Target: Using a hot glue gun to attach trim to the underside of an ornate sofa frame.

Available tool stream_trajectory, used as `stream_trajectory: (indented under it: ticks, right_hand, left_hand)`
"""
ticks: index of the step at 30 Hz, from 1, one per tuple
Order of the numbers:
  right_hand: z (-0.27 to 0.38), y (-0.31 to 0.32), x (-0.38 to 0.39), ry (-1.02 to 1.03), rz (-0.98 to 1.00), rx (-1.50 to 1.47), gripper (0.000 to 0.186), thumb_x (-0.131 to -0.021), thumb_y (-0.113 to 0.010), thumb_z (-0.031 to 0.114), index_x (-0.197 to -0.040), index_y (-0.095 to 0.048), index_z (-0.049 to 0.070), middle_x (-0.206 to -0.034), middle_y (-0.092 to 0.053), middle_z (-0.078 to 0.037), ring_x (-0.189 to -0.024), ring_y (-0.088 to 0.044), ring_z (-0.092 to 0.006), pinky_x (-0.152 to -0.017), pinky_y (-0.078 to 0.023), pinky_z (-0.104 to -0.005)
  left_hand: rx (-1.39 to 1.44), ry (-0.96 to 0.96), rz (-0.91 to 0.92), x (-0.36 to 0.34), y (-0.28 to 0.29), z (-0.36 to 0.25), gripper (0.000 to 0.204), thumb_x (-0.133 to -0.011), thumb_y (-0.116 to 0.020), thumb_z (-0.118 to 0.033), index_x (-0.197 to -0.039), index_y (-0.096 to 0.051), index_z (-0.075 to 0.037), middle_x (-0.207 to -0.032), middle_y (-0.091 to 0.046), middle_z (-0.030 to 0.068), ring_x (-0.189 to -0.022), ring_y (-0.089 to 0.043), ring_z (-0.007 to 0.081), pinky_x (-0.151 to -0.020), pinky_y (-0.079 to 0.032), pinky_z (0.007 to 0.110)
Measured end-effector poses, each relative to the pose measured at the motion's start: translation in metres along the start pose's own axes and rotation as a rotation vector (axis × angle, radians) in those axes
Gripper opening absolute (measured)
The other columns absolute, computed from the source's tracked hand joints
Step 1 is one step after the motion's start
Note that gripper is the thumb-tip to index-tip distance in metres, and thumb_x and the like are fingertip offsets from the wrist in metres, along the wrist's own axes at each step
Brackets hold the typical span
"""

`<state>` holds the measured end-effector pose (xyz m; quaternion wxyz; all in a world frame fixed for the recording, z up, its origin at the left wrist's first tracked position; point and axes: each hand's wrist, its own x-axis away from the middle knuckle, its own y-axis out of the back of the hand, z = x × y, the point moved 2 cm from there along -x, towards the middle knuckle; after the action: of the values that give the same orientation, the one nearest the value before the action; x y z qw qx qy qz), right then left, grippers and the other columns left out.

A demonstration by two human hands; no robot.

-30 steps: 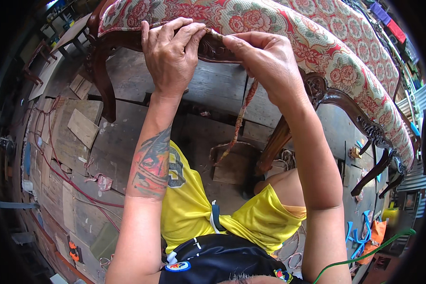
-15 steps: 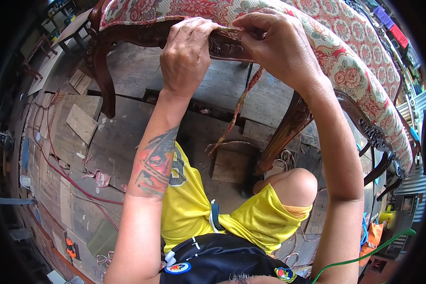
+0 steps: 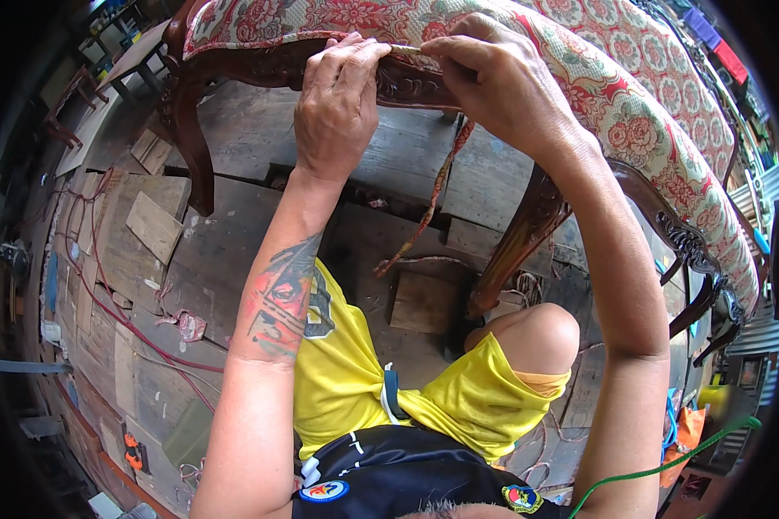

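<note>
My left hand (image 3: 337, 104) has its fingers curled on a narrow piping strip (image 3: 404, 49) along the front edge of a floral upholstered sofa (image 3: 623, 130). My right hand (image 3: 502, 91), just right of it, pinches the strip between thumb and forefinger; part of the strip is hidden by my fingers. Below the strip runs the dark carved wooden frame (image 3: 234, 69). A loose patterned cord (image 3: 433, 199) hangs below the frame between my arms toward the floor.
Wooden boards (image 3: 156, 225) and red cables (image 3: 147, 337) lie on the plank floor at left. Carved sofa legs (image 3: 502, 259) stand ahead of me and at right. An orange bag (image 3: 688, 432) lies at lower right; a table (image 3: 134, 60) stands far left.
Both hands have moved rightward along the sofa edge, and my right hand has also risen. My right forearm has swung outward to the right.
</note>
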<state>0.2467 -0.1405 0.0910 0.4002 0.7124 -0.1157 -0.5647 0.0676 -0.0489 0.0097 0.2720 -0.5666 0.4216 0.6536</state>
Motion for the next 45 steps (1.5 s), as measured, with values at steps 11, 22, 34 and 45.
stream_trajectory:
  ticks: [11, 22, 34, 45]
  right_hand:
    - [0.003, -0.005, 0.015, -0.083, 0.05, -0.029, 0.023, -0.096, -0.07, 0.013, -0.117, -0.08, 0.011, -0.101, -0.069, -0.016, -0.1, -0.071, -0.0349, -0.087, -0.059, -0.0473]
    - [-0.01, -0.015, 0.022, -0.031, 0.031, 0.004, 0.023, -0.096, -0.072, 0.013, -0.117, -0.081, 0.015, -0.098, -0.069, -0.014, -0.096, -0.072, -0.0338, -0.085, -0.06, -0.0466]
    - [-0.008, -0.013, 0.022, -0.005, 0.009, -0.064, 0.021, -0.093, -0.074, 0.009, -0.112, -0.081, 0.011, -0.099, -0.068, -0.015, -0.095, -0.071, -0.0354, -0.084, -0.06, -0.0458]
    - [-0.014, -0.019, 0.026, 0.043, -0.001, 0.032, 0.028, -0.093, -0.076, 0.011, -0.12, -0.082, 0.016, -0.104, -0.069, -0.013, -0.102, -0.071, -0.031, -0.088, -0.061, -0.043]
  left_hand:
    - [0.024, 0.039, -0.033, 0.002, -0.003, 0.001, 0.019, -0.103, -0.068, -0.009, -0.121, -0.073, -0.01, -0.117, -0.076, 0.0072, -0.116, -0.072, 0.0282, -0.106, -0.054, 0.043]
    - [0.001, -0.01, -0.028, 0.003, -0.004, 0.001, 0.023, -0.103, -0.068, -0.008, -0.125, -0.073, -0.013, -0.118, -0.074, 0.0053, -0.118, -0.072, 0.0258, -0.111, -0.054, 0.043]
    - [-0.066, -0.06, -0.008, 0.007, -0.003, 0.002, 0.035, -0.099, -0.069, -0.007, -0.132, -0.071, -0.019, -0.122, -0.072, 0.0034, -0.12, -0.071, 0.0248, -0.116, -0.054, 0.042]
    - [-0.072, -0.054, -0.006, 0.01, -0.005, 0.003, 0.036, -0.099, -0.07, -0.008, -0.133, -0.073, -0.02, -0.123, -0.072, 0.003, -0.123, -0.07, 0.0251, -0.117, -0.053, 0.043]
